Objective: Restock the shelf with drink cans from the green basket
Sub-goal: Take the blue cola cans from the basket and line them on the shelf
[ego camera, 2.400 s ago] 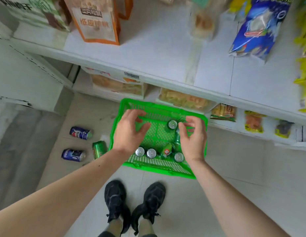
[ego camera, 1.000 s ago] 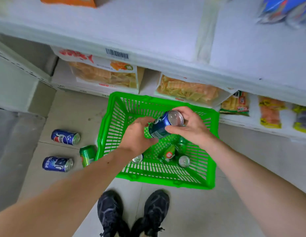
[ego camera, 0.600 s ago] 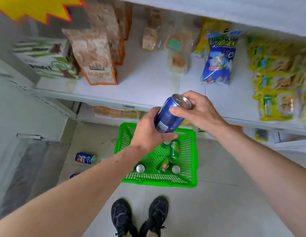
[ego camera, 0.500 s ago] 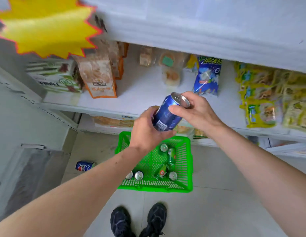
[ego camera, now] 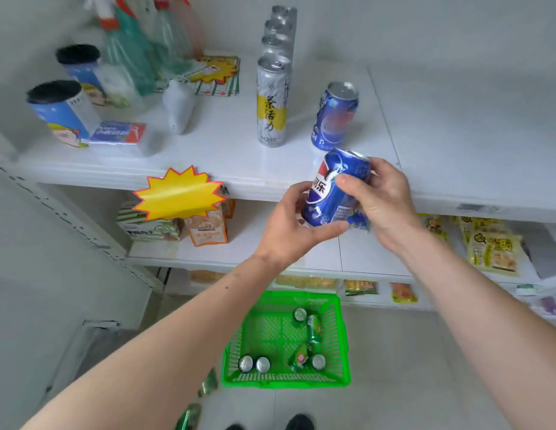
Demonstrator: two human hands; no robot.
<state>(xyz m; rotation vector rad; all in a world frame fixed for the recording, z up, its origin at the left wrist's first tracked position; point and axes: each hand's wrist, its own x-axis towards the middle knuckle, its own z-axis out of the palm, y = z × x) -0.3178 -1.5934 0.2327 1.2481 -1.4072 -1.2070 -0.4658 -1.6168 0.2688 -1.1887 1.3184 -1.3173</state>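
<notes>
A blue cola can (ego camera: pixel 332 190) is held tilted in front of the upper shelf's (ego camera: pixel 227 153) front edge. My left hand (ego camera: pixel 289 225) cups its base from below, and my right hand (ego camera: pixel 382 200) grips its upper side with the thumb across the label. On the shelf just behind stands another blue cola can (ego camera: pixel 334 116), beside a row of tall silver-and-yellow cans (ego camera: pixel 272 100). The green basket (ego camera: pixel 236 358) sits on the floor below, holding several green cans (ego camera: pixel 312 336).
Blue tubes with black lids (ego camera: pixel 62 113), a small box (ego camera: pixel 118 135) and a white bottle (ego camera: pixel 178 105) occupy the shelf's left side. A yellow star tag (ego camera: pixel 177 193) hangs from the shelf edge. Snack packs (ego camera: pixel 490 246) fill lower shelves. Green cans (ego camera: pixel 208 383) lie on the floor left of the basket.
Both hands have lifted the blue can from the basket to the upper shelf's edge. The view has tilted up, and the upper shelf with its cans has come into sight.
</notes>
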